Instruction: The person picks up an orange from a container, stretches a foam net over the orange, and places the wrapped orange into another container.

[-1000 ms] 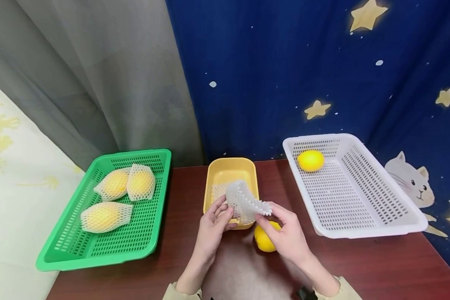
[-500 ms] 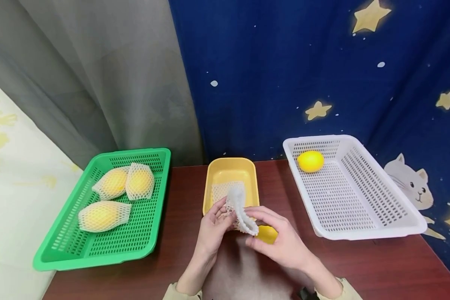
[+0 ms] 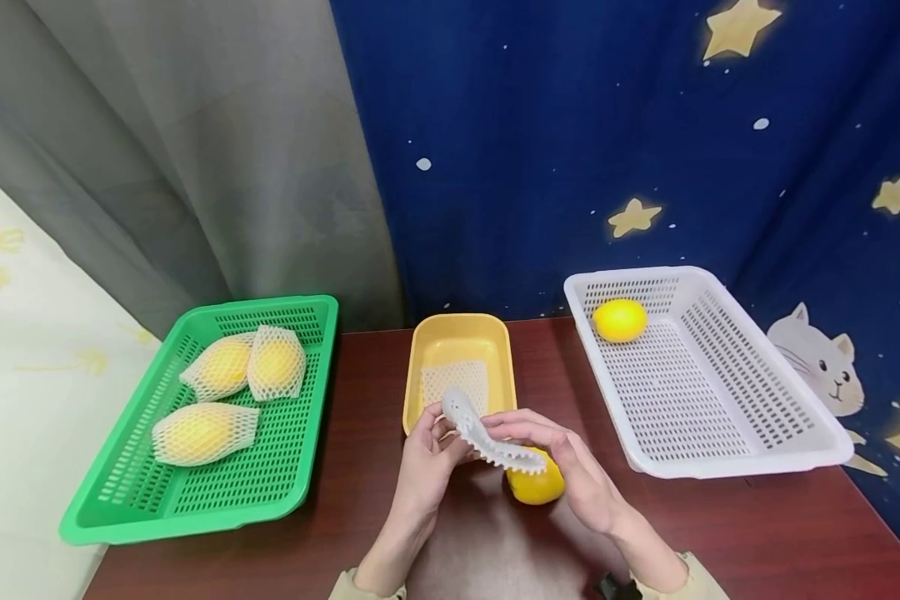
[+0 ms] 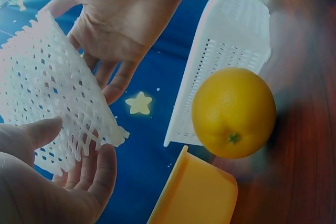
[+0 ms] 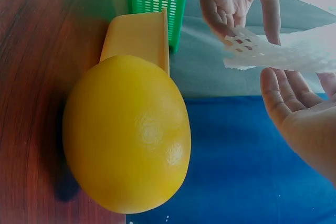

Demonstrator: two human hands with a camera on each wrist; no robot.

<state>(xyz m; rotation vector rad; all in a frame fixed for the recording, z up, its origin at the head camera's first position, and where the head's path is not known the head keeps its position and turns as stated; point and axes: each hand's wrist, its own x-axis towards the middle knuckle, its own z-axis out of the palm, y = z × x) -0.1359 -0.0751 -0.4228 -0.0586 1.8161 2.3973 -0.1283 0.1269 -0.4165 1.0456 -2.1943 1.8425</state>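
Observation:
A white foam fruit net (image 3: pixel 480 435) is pinched between the thumb and fingers of my left hand (image 3: pixel 426 467), its toothed mouth toward the right. My right hand (image 3: pixel 581 479) has its fingers stretched out along the far side of the net, and its thumb stands apart. In the left wrist view the foam net (image 4: pixel 58 87) spreads as a flattened, slotted sleeve between both hands. Below the net, a bare yellow citrus fruit (image 3: pixel 536 486) sits on the table, partly covered by the net's end. The right wrist view shows this citrus fruit (image 5: pixel 126 135) up close.
Just beyond my hands stands a yellow tray (image 3: pixel 414 367) with another foam net (image 3: pixel 457 379) in it. The green basket (image 3: pixel 311 450) at left has three net-wrapped fruits (image 3: pixel 195 433). One bare yellow fruit (image 3: pixel 619 321) lies in the white basket (image 3: pixel 720 468) at right.
The net has turned and flattened, its toothed end now pointing right. My right hand let go of its edge, and its fingers straightened along the far side. The fruits and containers stay put.

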